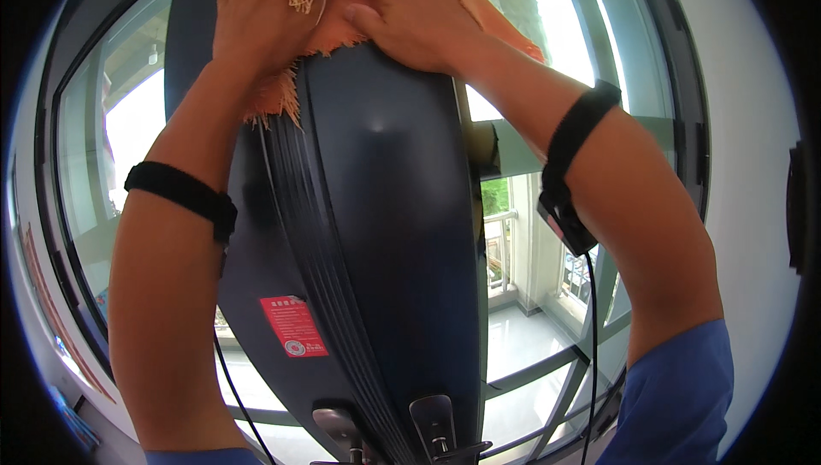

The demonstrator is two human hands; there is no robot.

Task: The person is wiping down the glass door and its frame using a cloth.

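An orange cloth with frayed edges [340, 22] lies against the upper part of a dark, smooth door panel [391, 163]. My left hand [266, 12] is on the cloth, its fingers pointing up and partly cut off by the top of the picture; a frayed flap hangs below its wrist. Beside it, my right hand [407, 12] rests with fingers spread over the cloth, the thumb towards the left hand. Whether either hand's fingers grip the fabric is unclear. Ribbed vertical strips [314, 208] run down the panel under the hands.
Two metal door handles [431, 420] are at the panel's bottom. A red label [294, 327] bearing writing is stuck at lower left. Glass panes in dark frames [673, 99] flank the panel, with a railing [500, 250] outside. Cables hang from black straps on both arms. A white wall [750, 144] stands right.
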